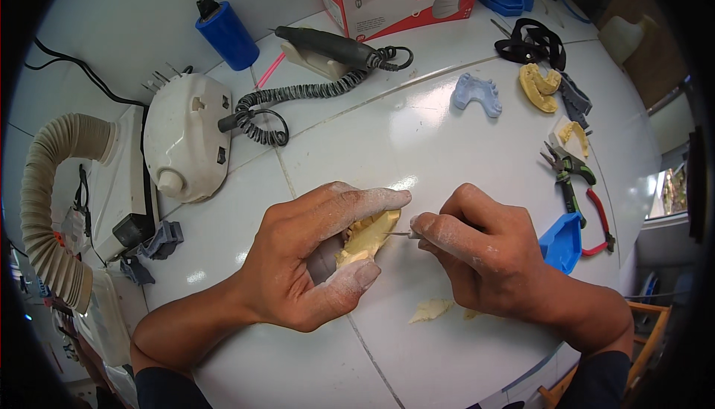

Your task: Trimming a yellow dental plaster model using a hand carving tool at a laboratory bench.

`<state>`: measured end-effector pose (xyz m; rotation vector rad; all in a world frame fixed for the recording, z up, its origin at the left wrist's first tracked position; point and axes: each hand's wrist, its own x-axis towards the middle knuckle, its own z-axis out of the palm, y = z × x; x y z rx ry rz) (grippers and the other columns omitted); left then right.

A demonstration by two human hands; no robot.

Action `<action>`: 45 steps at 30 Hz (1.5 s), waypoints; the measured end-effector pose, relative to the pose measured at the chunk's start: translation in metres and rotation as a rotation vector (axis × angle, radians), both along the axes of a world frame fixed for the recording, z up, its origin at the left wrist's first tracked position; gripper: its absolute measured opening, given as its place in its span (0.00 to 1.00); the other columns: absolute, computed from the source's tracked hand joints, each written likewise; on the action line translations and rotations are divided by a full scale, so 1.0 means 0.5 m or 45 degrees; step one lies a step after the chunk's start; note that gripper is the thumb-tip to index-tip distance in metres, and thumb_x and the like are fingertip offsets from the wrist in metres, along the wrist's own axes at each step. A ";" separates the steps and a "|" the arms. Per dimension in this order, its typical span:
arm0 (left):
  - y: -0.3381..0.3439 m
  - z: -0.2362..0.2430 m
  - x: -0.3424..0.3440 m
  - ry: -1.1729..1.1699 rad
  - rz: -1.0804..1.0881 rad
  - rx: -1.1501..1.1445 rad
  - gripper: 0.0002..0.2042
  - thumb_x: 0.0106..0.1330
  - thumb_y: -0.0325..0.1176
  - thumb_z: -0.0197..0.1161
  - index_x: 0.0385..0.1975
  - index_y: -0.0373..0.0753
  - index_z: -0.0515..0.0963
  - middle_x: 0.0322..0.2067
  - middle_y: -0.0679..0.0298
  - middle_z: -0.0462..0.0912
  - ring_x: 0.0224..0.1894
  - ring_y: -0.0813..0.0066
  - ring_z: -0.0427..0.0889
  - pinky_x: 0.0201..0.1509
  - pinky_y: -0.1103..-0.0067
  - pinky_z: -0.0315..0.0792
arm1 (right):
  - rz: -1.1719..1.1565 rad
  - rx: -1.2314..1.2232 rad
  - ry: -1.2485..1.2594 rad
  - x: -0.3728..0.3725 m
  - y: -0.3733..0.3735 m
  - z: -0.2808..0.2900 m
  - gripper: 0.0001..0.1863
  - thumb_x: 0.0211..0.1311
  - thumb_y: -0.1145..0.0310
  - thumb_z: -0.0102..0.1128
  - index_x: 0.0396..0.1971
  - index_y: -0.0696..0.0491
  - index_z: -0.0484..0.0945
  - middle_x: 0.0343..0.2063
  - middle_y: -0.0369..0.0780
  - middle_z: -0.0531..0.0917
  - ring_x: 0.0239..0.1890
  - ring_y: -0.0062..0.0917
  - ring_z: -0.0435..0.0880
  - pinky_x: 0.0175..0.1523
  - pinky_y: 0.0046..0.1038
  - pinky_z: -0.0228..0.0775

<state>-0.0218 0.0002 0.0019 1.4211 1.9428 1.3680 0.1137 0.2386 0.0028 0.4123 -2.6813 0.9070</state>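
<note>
My left hand [316, 252] grips a yellow plaster dental cast [366, 236] between thumb and fingers, just above the white tiled table [417, 133]. My right hand [477, 249] pinches a thin metal tool [401, 234] whose tip touches the cast's right edge. Both hands are dusted with white powder. A loose yellow plaster fragment [430, 309] lies on the table below my right hand.
A white motor unit [186, 137] with a coiled cord and a dark handpiece [328, 46] on its rest stand at the back left. A ribbed suction hose [52, 208] is at far left. Pliers [567, 174], a blue tray [562, 241], more casts [538, 85] and a pale blue cast [477, 94] lie right.
</note>
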 end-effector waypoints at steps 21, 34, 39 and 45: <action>0.002 -0.001 0.003 -0.013 0.012 0.006 0.34 0.67 0.48 0.61 0.67 0.27 0.81 0.41 0.51 0.86 0.39 0.66 0.86 0.42 0.75 0.77 | -0.054 -0.072 0.074 0.001 -0.002 -0.012 0.17 0.60 0.80 0.75 0.50 0.55 0.87 0.34 0.40 0.78 0.26 0.29 0.83 0.27 0.32 0.76; 0.003 -0.004 0.005 -0.021 0.034 0.027 0.34 0.67 0.49 0.61 0.66 0.28 0.81 0.40 0.52 0.86 0.39 0.66 0.86 0.41 0.74 0.77 | -0.014 -0.030 0.012 0.000 -0.001 -0.006 0.19 0.59 0.80 0.74 0.52 0.53 0.88 0.33 0.39 0.77 0.26 0.29 0.81 0.28 0.32 0.75; 0.001 -0.002 0.004 0.006 0.019 0.020 0.34 0.66 0.48 0.61 0.66 0.28 0.81 0.41 0.50 0.87 0.39 0.65 0.86 0.42 0.74 0.78 | 0.009 0.000 0.002 0.003 0.000 -0.002 0.22 0.57 0.80 0.73 0.53 0.53 0.87 0.33 0.38 0.77 0.26 0.28 0.81 0.28 0.32 0.73; 0.004 -0.008 0.004 0.019 0.020 0.051 0.34 0.65 0.46 0.62 0.66 0.27 0.82 0.42 0.50 0.88 0.40 0.64 0.87 0.43 0.74 0.78 | 0.033 0.016 0.015 0.003 0.000 -0.005 0.21 0.57 0.80 0.72 0.52 0.53 0.87 0.32 0.38 0.77 0.26 0.28 0.81 0.28 0.32 0.73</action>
